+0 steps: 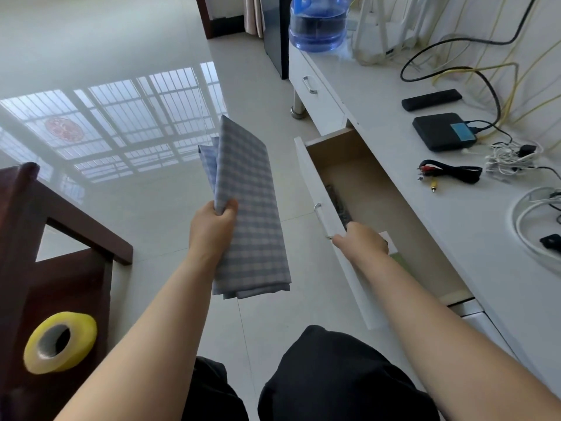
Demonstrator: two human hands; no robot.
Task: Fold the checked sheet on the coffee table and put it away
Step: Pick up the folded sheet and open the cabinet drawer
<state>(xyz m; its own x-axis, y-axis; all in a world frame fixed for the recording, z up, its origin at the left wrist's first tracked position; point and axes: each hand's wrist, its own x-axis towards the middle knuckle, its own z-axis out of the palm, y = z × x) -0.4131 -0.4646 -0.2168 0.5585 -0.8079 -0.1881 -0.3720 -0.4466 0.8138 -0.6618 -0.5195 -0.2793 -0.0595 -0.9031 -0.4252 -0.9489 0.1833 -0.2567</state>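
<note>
Left hand (212, 221) pinches folded blue-checked cotton sheet (246, 208) left of open white drawer (364, 189); soft, light, droops. Right hand (361, 238) grips drawer front.

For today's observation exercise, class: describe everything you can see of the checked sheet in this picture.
The checked sheet is a thin, soft-looking cloth in pale blue and grey-lilac checks. It is already folded into a long, flat, layered rectangle; layer edges fan out at its far left and show at its near end. It is held in the air above the tiled floor, left of the open drawer, its long side running away from the person. Only the left hand touches it, pinching its left edge.
</note>
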